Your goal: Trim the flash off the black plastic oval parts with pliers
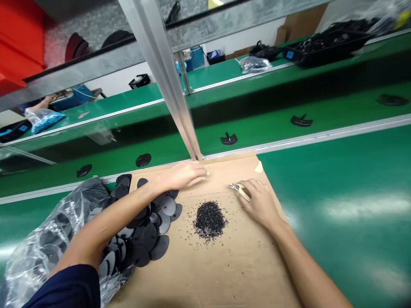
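Note:
My left hand (190,174) reaches over the cardboard sheet (205,273), near its far edge. Its fingers are bent and pressed together; whatever they may hold is hidden. In my right hand (259,200) is a pair of small nippers (240,191) with pale handles, its metal jaws pointing left. Between and below both hands lies a pile of tiny black plastic scraps (209,220). Under and beside my left forearm, many flat black discs (146,236) spill from a clear plastic bag (41,250).
Beyond the cardboard runs a green conveyor belt (205,147) carrying black discs (143,160) and curved black parts (228,139). A metal post (175,90) rises at its near edge. Across the belt are black trays (327,47) and another person's arm (45,102). A red bin (21,38) is upper left.

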Tool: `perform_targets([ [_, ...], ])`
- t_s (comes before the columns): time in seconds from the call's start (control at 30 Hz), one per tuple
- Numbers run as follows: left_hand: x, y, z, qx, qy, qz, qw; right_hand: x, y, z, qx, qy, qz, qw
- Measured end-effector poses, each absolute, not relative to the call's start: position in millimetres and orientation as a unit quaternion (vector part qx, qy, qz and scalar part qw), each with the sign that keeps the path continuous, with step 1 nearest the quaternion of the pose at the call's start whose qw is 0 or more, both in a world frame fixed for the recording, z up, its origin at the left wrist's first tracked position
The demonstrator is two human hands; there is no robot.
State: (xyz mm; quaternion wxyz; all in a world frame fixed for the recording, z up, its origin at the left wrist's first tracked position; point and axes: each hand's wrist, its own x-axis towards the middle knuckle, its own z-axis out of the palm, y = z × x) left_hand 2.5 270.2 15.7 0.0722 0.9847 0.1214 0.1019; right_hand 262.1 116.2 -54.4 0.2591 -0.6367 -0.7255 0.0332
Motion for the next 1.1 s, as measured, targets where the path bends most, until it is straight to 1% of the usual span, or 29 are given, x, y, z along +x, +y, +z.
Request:
perform_targets([
  [0.07,53,270,14,0.981,0.141,0.108,0.084,260,114,-52,-0.645,-0.725,0.024,0.239],
  [0.17,120,289,10,0.935,0.306,0.116,0.136,259,112,-48,-0.651,-0.728,-0.005,0.216],
  [0.23,152,307,5,0.91,0.369,0.126,0.142,260,111,-46,-0.654,-0.727,-0.021,0.209],
  [0.43,189,335,-9,0.846,0.497,0.131,0.142,261,109,-49,-0.658,-0.722,-0.027,0.213],
  [0.57,186,329,-5,0.838,0.504,0.149,0.148,260,107,-49,-0.662,-0.719,-0.034,0.207],
  [0.7,172,311,15,0.852,0.459,0.196,0.159,261,107,-45,-0.656,-0.723,-0.036,0.213],
  [0.77,155,294,27,0.862,0.43,0.215,0.162,262,109,-43,-0.643,-0.73,-0.032,0.229],
  [0.83,129,270,38,0.878,0.382,0.234,0.169,262,113,-43,-0.623,-0.733,-0.016,0.273],
  [0.9,99,241,45,0.904,0.277,0.271,0.183,260,118,-45,-0.606,-0.703,0.03,0.371],
  [0.93,83,226,47,0.912,0.236,0.277,0.188,257,120,-45,-0.588,-0.684,0.083,0.424],
  [0.97,69,212,48,0.918,0.207,0.275,0.199,254,121,-45,-0.559,-0.666,0.162,0.466],
  [1.03,42,186,46,0.921,0.186,0.255,0.229,244,122,-43,-0.483,-0.634,0.337,0.502],
  [1.1,21,166,41,0.917,0.19,0.229,0.264,233,118,-36,-0.433,-0.612,0.462,0.473],
])
